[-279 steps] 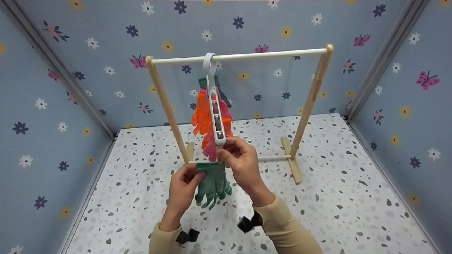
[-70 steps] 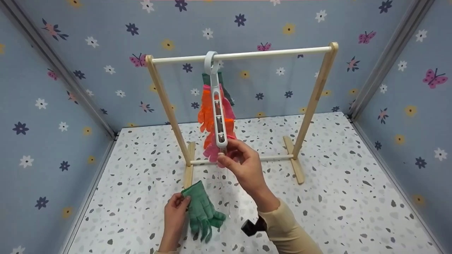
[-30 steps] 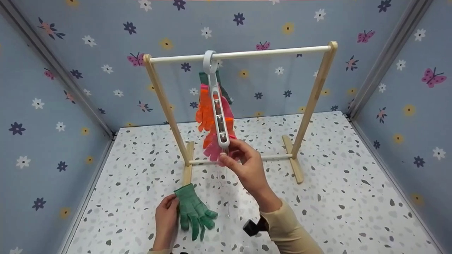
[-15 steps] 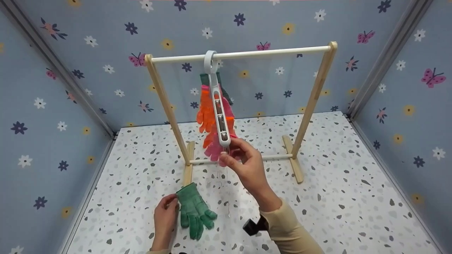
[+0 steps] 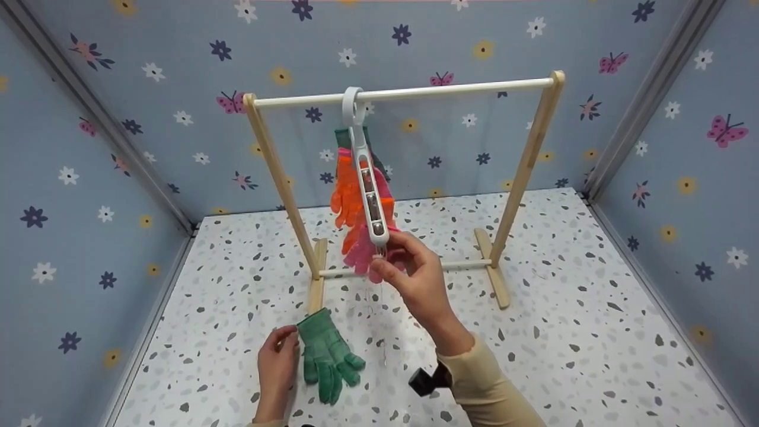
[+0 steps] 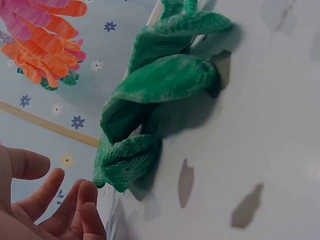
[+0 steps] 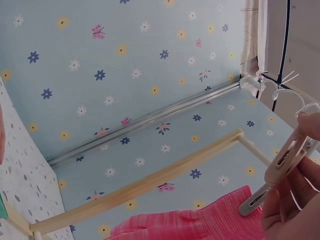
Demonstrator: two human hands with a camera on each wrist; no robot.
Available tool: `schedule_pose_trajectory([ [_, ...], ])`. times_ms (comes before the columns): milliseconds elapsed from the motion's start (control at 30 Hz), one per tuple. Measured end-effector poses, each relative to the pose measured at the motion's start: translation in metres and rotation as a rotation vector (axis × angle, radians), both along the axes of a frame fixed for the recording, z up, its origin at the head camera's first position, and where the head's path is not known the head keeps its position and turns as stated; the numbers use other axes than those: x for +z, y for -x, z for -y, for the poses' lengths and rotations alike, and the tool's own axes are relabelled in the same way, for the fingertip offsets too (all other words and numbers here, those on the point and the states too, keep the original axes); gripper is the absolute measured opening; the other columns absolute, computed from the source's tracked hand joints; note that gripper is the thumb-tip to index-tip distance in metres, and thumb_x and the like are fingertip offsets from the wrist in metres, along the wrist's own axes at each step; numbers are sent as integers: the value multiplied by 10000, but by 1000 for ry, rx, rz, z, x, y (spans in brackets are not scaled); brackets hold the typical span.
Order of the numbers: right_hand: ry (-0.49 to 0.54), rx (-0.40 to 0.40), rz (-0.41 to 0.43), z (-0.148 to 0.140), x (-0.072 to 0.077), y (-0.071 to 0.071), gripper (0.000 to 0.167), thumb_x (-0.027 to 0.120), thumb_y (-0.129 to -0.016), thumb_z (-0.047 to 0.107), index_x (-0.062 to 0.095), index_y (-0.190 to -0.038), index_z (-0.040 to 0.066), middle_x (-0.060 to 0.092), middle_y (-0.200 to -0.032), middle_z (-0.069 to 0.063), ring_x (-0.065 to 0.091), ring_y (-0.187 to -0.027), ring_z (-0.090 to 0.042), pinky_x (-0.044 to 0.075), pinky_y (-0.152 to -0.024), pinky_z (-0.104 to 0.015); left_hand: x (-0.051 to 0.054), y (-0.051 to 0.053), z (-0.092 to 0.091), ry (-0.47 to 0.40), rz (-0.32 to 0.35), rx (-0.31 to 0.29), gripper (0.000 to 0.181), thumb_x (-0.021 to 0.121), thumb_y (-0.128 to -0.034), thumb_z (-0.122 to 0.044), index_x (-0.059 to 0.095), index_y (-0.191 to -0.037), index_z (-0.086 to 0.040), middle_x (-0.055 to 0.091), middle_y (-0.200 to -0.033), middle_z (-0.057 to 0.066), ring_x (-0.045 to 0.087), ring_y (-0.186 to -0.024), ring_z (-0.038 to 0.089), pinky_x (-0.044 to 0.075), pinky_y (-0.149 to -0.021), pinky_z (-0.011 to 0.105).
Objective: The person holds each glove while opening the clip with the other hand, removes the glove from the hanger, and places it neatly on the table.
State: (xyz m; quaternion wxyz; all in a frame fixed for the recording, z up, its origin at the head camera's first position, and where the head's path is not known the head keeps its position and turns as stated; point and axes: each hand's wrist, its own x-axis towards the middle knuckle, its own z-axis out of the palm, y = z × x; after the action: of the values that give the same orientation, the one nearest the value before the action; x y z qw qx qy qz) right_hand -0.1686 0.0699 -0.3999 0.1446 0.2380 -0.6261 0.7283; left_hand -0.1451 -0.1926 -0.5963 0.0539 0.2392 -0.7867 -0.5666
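A green knitted glove (image 5: 328,356) lies on the speckled tabletop, cuff toward the rack. Beside its cuff is my left hand (image 5: 277,362); in the left wrist view its fingers (image 6: 59,215) are loosely bent and hold nothing, apart from the glove (image 6: 165,80). A white clip hanger (image 5: 358,135) is hooked on the rack's top bar, with orange gloves (image 5: 345,193), pink ones (image 5: 357,254) and dark green (image 5: 343,138) hanging about it. My right hand (image 5: 415,279) pinches a clip (image 7: 282,165) at its near end. The right wrist view shows a pink glove (image 7: 220,220) by that clip.
The wooden rack has a white top bar (image 5: 462,89), two uprights (image 5: 528,160), a low crossbar (image 5: 465,264) and feet (image 5: 491,279) on the tabletop (image 5: 569,332). Flowered panels (image 5: 415,35) enclose the back and both sides.
Earlier my left hand held the green glove below the hanger's near end. It has lowered the glove onto the table and let go. My right hand has stayed on the clip.
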Motion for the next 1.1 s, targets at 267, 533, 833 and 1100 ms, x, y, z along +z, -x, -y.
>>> schedule_pose_trajectory([
  [267, 29, 14, -8, 0, -2, 1, 384, 711, -864, 36, 620, -1225, -55, 576, -1059, -332, 589, -866, -256, 522, -751, -278, 2, 1, -3, -17, -49, -1, 278, 543, -1011, -202, 645, -1204, -31, 642, -1193, 155, 615, -994, 257, 434, -813, 314],
  [533, 44, 27, -6, 0, -3, 2, 394, 713, -861, 36, 616, -1232, -54, 611, -1062, -230, 587, -866, -265, 524, -746, -282, 8, 3, -9, -42, -46, -48, 265, 535, -1021, -182, 637, -1216, -35, 590, -1279, 146, 580, -1075, 259, 441, -869, 337],
  [833, 34, 26, -9, -1, -3, 2, 413, 713, -852, 10, 605, -1245, -56, 624, -1078, -169, 596, -899, -283, 534, -782, -317, 13, 7, -11, -37, -105, -111, 255, 530, -1029, -185, 655, -1207, -52, 613, -1254, 122, 601, -1066, 254, 448, -879, 326],
  [1100, 11, 6, -33, -3, -4, 2, 409, 732, -846, 0, 621, -1238, -37, 633, -1062, -157, 578, -859, -270, 509, -759, -302, 18, 12, -13, -50, -130, -139, 244, 536, -1026, -178, 662, -1197, -57, 626, -1243, 109, 614, -1056, 252, 446, -911, 333],
])
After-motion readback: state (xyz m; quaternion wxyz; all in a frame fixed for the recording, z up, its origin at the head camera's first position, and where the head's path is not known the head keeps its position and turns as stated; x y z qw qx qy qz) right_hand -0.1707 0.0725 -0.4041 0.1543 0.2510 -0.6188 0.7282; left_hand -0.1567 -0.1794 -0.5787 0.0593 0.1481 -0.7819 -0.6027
